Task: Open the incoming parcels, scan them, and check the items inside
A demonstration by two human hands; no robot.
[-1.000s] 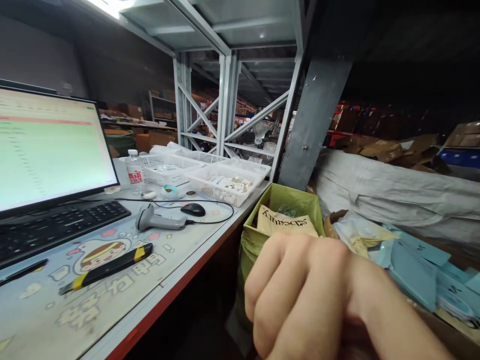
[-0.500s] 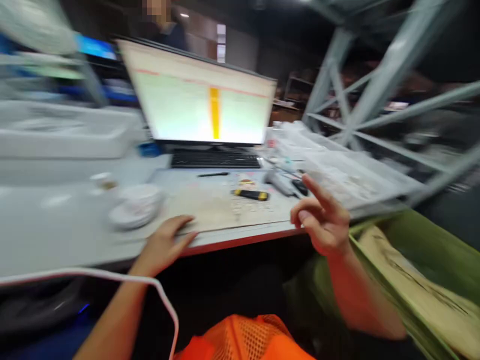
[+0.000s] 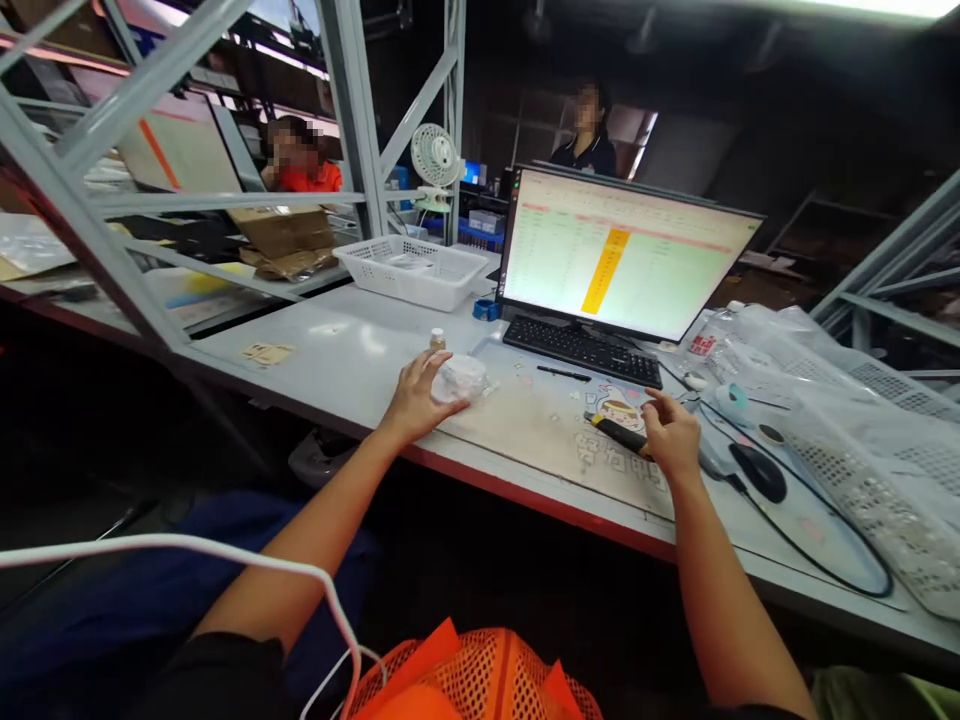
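Note:
My left hand is beside a white, round, plastic-wrapped item. Its fingers are spread, the thumb along the near side and the fingertips at the far left. A small bottle with a white cap stands just behind. On the mat, my right hand has its curled fingers at the right end of a black and yellow utility knife; the fingertips partly hide that end. The knife appears to lie flat, below a cartoon print.
A monitor and keyboard stand behind the mat, with a pen in front. To the right lie a mouse, a looping black cable and white baskets. Another white basket is at back left. Two people are beyond the desk.
The view has swung left. My left hand has moved from the mat to the white wrapped item. My right hand, earlier raised at the mat's right edge, has come to the knife's end.

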